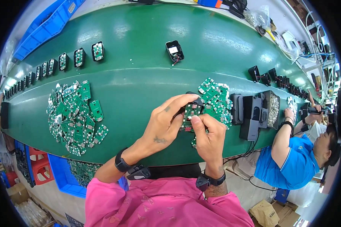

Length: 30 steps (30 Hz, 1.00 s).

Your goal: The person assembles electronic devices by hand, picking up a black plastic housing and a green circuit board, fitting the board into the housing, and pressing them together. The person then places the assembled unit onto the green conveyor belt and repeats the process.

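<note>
My left hand [166, 123] and my right hand [207, 134] meet over the green belt [140, 45]. Together they hold a small black housing with a green circuit board [191, 110] pressed into it. My left fingers wrap the housing's top and side. My right thumb pushes on the board's lower edge. Just right of the hands lies a heap of green circuit boards [216, 99]. A bigger heap of the same boards [75, 118] is spread to my left.
A row of finished black housings [79, 56] runs along the belt's far left, one lone housing [174, 50] sits at centre. Black fixtures and a tray of small metal parts [272, 109] stand right. A co-worker in blue [291, 159] works beside them. Blue bins [66, 176] sit below the belt.
</note>
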Tool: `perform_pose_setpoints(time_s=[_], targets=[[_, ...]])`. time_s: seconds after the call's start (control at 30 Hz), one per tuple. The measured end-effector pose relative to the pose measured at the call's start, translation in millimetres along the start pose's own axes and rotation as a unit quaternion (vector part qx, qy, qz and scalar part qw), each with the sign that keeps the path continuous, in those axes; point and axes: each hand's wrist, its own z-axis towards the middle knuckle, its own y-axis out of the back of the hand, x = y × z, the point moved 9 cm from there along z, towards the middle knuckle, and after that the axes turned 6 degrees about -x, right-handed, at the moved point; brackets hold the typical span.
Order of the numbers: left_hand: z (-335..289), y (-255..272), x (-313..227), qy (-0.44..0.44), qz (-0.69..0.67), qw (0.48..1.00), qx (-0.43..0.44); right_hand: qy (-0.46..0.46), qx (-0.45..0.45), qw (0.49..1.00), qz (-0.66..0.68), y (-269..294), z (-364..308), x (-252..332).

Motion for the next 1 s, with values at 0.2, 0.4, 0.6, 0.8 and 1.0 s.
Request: perform_pose_setpoints(time_s=[0.2, 0.4, 0.6, 0.8, 1.0], targets=[[0, -4, 10, 0.047, -0.116, 0.992, 0.027, -0.004, -0.008, 1.0, -0.022, -1, 4, -5], [-5, -10, 22, 0.157, -0.189, 0.968, 0.049, 0.0, -0.013, 0.999, -0.044, -4, 6, -7], [-4, -10, 25, 0.163, -0.2, 0.965, 0.04, -0.005, 0.002, 0.998, -0.064, -8, 7, -7], [-6, -8, 32, 0.196, -0.195, 0.961, 0.015, -0.007, 0.001, 0.995, -0.102, -8, 2, -8], [-7, -4, 30, 0.21, -0.184, 0.96, -0.009, -0.1, -0.005, 0.992, 0.078, -17, 0, -16]])
